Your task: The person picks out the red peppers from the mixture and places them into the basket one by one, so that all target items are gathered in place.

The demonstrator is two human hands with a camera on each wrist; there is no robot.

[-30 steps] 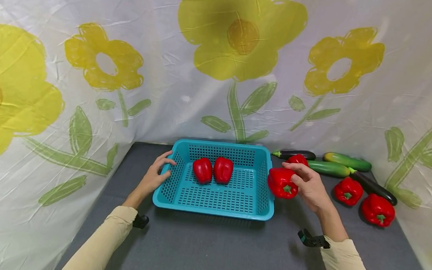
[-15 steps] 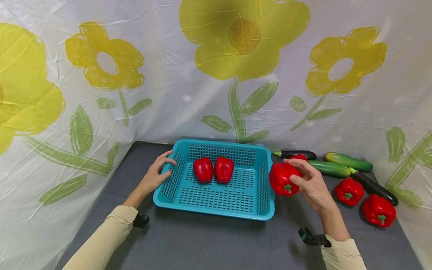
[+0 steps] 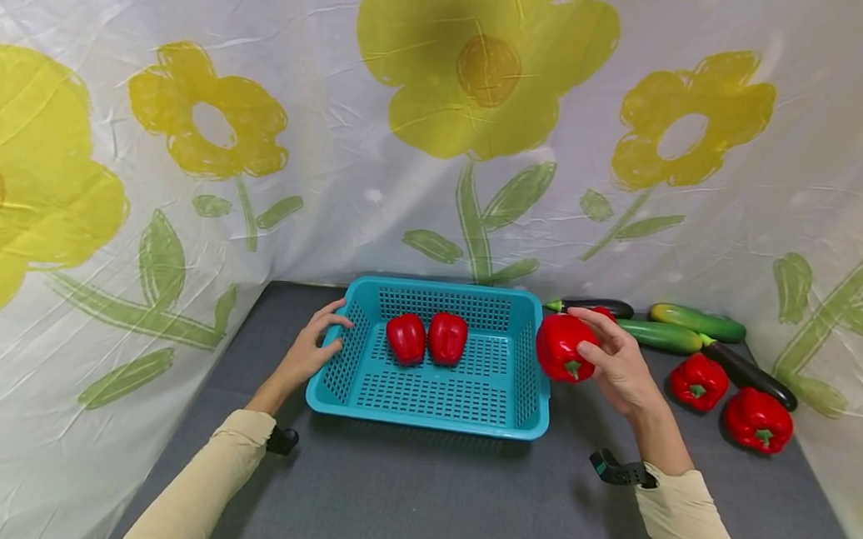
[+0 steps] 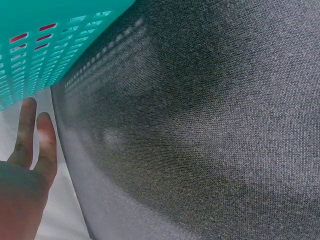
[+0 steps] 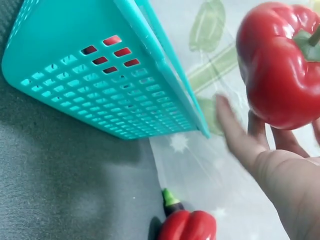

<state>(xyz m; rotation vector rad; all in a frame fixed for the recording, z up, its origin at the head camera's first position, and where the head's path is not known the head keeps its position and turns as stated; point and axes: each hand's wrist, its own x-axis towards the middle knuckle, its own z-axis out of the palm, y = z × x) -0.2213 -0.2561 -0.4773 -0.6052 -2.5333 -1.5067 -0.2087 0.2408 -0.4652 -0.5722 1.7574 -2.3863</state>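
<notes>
My right hand holds a red bell pepper by its right side, raised near the right rim of a turquoise plastic basket. In the right wrist view the same bell pepper shows its green stem, with the fingers behind and below it. Two more red bell peppers, a left one and a right one, lie inside the basket. My left hand rests at the basket's left rim, its fingers spread and relaxed. Two of those fingers appear nearly straight in the left wrist view.
Right of the basket lie two red bell peppers, a nearer one and a farther one. A third bell pepper is mostly hidden behind my right hand. Two eggplants and two zucchini lie behind. A flower-printed curtain surrounds the dark table.
The held bell pepper has risen slightly and tilted in my right hand, covering more of the pepper behind it. My left hand and the basket stay still.
</notes>
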